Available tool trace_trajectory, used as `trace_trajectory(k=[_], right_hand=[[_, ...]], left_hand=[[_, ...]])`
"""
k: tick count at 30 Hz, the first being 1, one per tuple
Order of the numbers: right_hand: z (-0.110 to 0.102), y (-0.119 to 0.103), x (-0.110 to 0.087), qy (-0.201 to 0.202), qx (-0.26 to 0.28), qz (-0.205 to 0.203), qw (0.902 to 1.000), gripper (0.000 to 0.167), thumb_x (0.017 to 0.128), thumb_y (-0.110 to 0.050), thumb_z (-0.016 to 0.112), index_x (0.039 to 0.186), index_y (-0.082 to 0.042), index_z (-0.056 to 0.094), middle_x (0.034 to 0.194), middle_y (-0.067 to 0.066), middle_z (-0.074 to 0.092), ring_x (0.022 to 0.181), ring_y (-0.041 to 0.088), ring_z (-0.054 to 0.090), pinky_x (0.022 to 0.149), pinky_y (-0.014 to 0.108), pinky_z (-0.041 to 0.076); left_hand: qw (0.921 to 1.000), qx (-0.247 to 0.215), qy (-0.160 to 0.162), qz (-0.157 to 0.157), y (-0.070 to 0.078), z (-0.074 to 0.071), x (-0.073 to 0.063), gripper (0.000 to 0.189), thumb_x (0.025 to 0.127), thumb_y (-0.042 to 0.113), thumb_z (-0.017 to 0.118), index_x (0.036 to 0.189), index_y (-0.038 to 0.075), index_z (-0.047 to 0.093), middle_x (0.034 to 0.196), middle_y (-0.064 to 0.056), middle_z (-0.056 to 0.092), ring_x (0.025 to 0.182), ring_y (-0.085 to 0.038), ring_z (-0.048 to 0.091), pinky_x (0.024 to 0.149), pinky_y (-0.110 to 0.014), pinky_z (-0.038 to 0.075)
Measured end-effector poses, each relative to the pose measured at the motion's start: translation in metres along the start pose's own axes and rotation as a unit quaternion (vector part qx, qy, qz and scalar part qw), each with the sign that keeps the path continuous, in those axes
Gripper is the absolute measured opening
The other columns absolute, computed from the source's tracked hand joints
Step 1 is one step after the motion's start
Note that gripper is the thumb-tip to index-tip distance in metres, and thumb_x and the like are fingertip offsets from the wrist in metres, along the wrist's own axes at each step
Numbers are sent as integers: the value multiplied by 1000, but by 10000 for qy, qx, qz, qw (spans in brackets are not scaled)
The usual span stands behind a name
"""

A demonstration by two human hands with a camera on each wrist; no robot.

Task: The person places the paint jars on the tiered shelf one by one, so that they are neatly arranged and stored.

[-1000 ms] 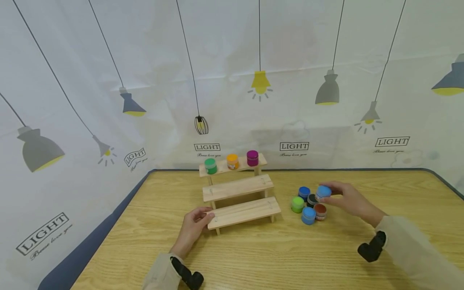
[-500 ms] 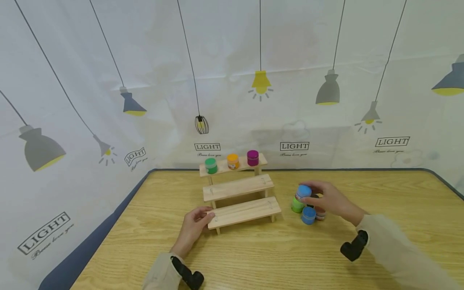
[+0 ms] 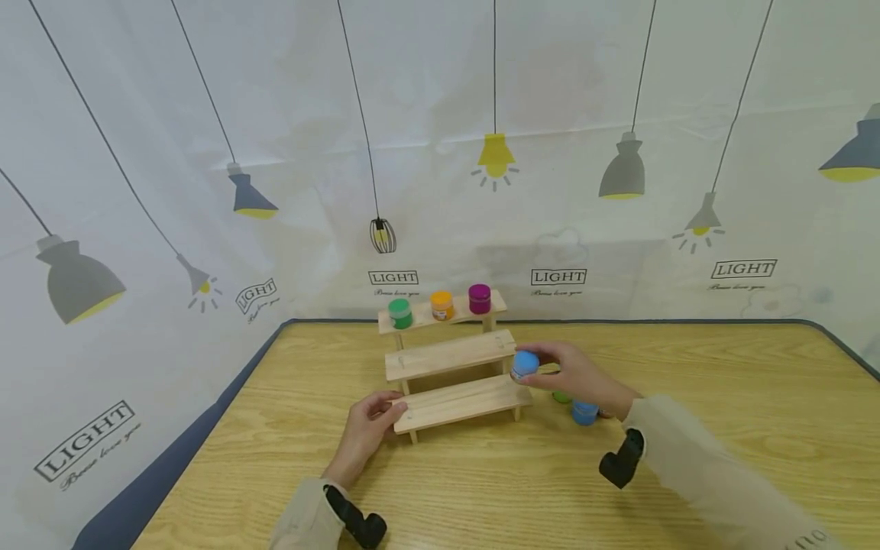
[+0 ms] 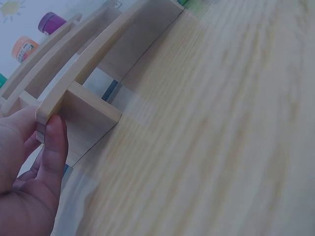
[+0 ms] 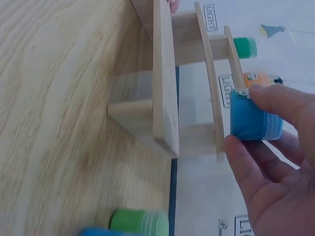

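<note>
A three-step wooden rack (image 3: 462, 402) stands on the table. My left hand (image 3: 367, 428) pinches the left end of its lowest board, thumb on top and fingers beneath in the left wrist view. My right hand (image 3: 580, 374) holds a light blue paint jar (image 5: 251, 118) between thumb and fingers, by the right end of the rack's middle and lowest boards. On the top board sit a green jar (image 3: 400, 314), an orange jar (image 3: 442, 306) and a purple jar (image 3: 480, 299).
Right of the rack, partly hidden under my right hand, are a blue jar (image 3: 584, 412) and a lime green jar (image 5: 135, 222). Behind the wooden table (image 3: 481, 496) hangs a white cloth (image 3: 440, 191) printed with lamps.
My right hand has carried the light blue jar leftward from above the jar group to the rack's right end. My left hand has kept its grip on the lowest board.
</note>
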State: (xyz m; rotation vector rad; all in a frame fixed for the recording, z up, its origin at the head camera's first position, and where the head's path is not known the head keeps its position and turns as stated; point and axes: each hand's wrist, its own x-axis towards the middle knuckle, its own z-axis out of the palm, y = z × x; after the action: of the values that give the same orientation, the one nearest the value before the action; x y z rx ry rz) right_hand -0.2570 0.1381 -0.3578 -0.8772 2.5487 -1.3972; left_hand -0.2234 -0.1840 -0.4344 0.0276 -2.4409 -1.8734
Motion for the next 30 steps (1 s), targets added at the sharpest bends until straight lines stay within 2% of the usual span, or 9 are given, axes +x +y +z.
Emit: trace_trajectory(k=[8, 13, 22, 24, 29, 30], right_hand=[[22, -16, 22, -160, -187, -241, 9994, 48, 82, -15, 64, 124, 3, 47, 112, 16, 54, 101, 29, 52, 81, 39, 45], [38, -23, 36, -208, -112, -397, 9989, 47, 81, -13, 65, 122, 3, 49, 112, 18, 52, 98, 28, 53, 78, 35, 47], [59, -43, 60, -193, 58, -392, 9990, 48, 81, -13, 65, 123, 3, 48, 116, 16, 52, 102, 27, 53, 83, 35, 45], [64, -45, 65, -131, 6, -385, 9992, 48, 81, -14, 66, 123, 2, 48, 114, 15, 54, 101, 27, 53, 83, 35, 44], [75, -48, 78, -55, 41, -295, 9995, 48, 79, -15, 67, 121, 0, 50, 110, 11, 56, 98, 24, 54, 82, 33, 45], [77, -49, 80, -46, 74, -289, 9995, 47, 79, -15, 67, 121, 0, 51, 110, 11, 57, 98, 23, 55, 81, 32, 45]], left_hand=[[10000, 4, 12, -14, 0, 0, 0, 26, 84, 16, 62, 105, 1, 61, 79, -5, 58, 61, -13, 51, 55, -25, 45], [10000, -25, -4, 26, 0, -1, 0, 28, 83, 18, 63, 105, 0, 61, 80, -6, 58, 61, -12, 51, 55, -25, 45], [9999, -127, -37, -9, 2, -2, 0, 30, 83, 19, 63, 106, 0, 61, 80, -6, 57, 60, -12, 51, 55, -25, 46], [9999, -135, -49, -11, 6, -1, -2, 30, 84, 17, 62, 107, -1, 60, 79, -6, 57, 60, -12, 51, 55, -25, 46], [9999, -98, -56, 0, 4, -1, -1, 29, 84, 17, 62, 107, -1, 60, 78, -6, 57, 60, -13, 51, 55, -26, 46], [10000, -87, -45, 11, 0, -1, 1, 30, 84, 19, 62, 106, 0, 61, 78, -5, 57, 60, -13, 51, 55, -25, 46]])
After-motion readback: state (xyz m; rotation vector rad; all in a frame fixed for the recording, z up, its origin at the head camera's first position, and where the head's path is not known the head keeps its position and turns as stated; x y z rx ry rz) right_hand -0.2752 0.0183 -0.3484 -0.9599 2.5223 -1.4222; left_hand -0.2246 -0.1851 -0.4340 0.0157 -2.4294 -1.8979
